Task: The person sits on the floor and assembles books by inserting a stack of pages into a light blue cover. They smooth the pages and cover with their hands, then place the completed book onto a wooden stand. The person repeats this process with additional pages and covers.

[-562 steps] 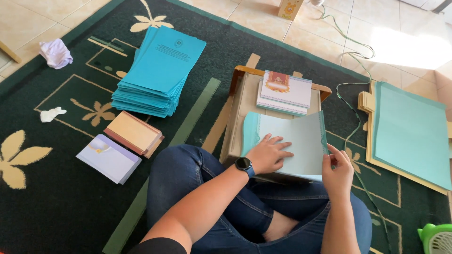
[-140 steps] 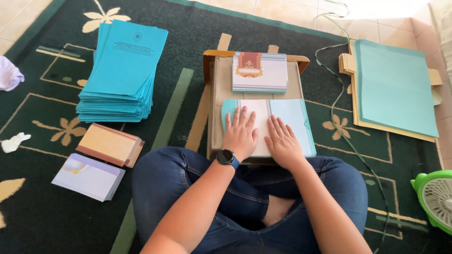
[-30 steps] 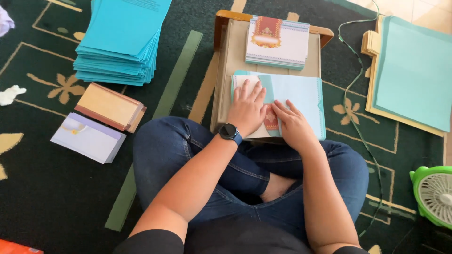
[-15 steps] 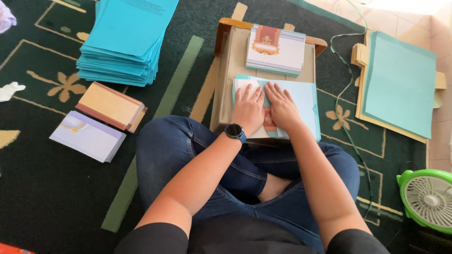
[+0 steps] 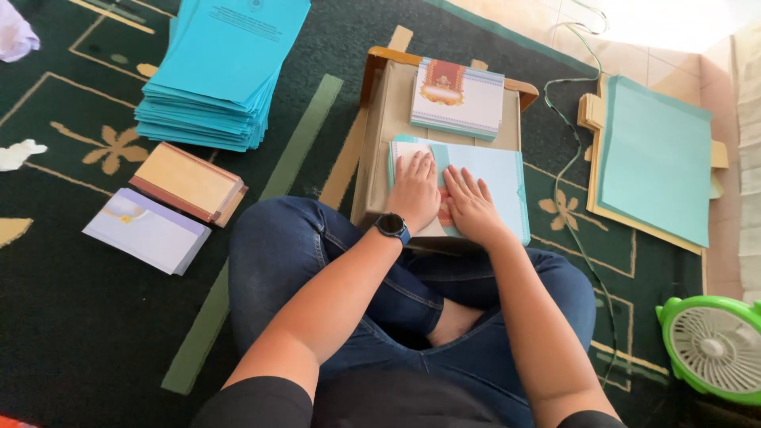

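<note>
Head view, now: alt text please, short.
Seated cross-legged on a green carpet, a person presses left hand and right hand flat on a light blue folded sheet on a low wooden board; blue stack lies left.

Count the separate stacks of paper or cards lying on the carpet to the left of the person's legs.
3: a tall blue sheet stack at the top, a tan card stack below it, and a pale lilac card stack nearest the knee. More may lie outside the frame.

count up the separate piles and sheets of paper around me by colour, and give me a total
Blue piles: 2, the tall stack and the pile on the board.
Blue folded cover under the left hand and right hand: 1.
White card stacks: 2.
Tan stack: 1.
Total: 6.
</note>
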